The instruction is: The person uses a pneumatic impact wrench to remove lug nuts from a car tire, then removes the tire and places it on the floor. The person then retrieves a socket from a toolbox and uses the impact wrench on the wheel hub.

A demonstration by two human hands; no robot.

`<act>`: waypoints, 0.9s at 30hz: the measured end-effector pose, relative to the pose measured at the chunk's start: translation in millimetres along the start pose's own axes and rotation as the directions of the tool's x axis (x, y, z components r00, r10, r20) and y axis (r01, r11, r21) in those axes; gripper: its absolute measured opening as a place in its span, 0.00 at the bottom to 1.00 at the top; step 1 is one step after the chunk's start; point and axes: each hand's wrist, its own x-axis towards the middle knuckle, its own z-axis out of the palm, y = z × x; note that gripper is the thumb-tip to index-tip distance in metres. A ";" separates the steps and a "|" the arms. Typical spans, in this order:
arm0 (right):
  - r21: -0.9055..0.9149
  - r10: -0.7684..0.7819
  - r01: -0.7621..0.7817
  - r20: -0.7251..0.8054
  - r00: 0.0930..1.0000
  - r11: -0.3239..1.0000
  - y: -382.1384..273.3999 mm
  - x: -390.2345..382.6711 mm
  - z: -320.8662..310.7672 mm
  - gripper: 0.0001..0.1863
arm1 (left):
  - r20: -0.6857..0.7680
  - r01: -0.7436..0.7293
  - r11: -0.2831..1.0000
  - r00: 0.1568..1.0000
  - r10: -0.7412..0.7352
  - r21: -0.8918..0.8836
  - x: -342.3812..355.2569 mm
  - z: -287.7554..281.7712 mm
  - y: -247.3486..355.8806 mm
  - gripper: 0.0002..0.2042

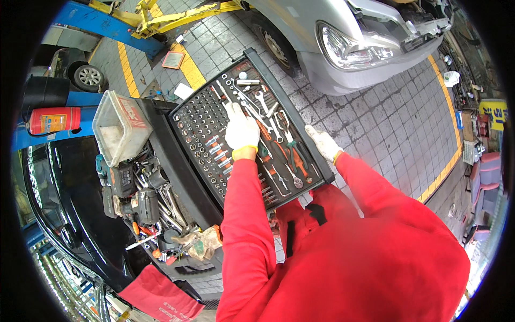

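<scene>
My left hand (pixel 241 130), in a white work glove, is over the middle of an open tool drawer (pixel 252 52). Its fingers are close together, and the end of a slim silver bar (pixel 223 90) disappears beneath the fingertips. My right hand (pixel 323 144), also gloved, lies at the drawer's right edge with its fingers stretched out and nothing seen in it. Rows of sockets (pixel 201 121) fill the drawer's left side. To the right of my left hand are wrenches (pixel 261 100), pliers (pixel 292 153) and orange-handled screwdrivers (pixel 301 163). The glove hides some of the tools beneath it.
Left of the drawer, a cluttered cart top holds a clear plastic bin (pixel 122 129), cordless power tools (pixel 122 180), loose wrenches (pixel 170 206) and a soiled glove (pixel 201 244). A silver car (pixel 322 48) stands ahead, a black car (pixel 80 198) left. A yellow lift arm (pixel 188 16) crosses behind.
</scene>
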 end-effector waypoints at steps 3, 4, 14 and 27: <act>0.028 0.013 -0.013 -0.005 1.000 1.000 9.6 4.1 -1.0 0.42 | 0.043 0.024 0.999 0.999 -0.023 -0.031 29.0 3.7 -9.3 0.32; 0.012 0.005 -0.005 -0.005 1.000 1.000 11.0 5.0 -3.1 0.41 | 0.052 0.019 1.000 0.998 -0.018 -0.008 33.7 6.6 -10.1 0.31; -0.231 0.013 -0.020 -0.034 0.999 0.973 -7.9 -1.9 11.6 0.49 | 0.154 0.070 0.997 0.986 -0.064 -0.034 23.8 -18.8 -10.8 0.27; -0.337 -0.068 0.142 0.221 0.973 0.931 -0.8 -10.1 169.2 0.47 | -0.078 -0.009 0.956 0.997 -0.015 -0.292 -283.1 -123.1 -21.5 0.19</act>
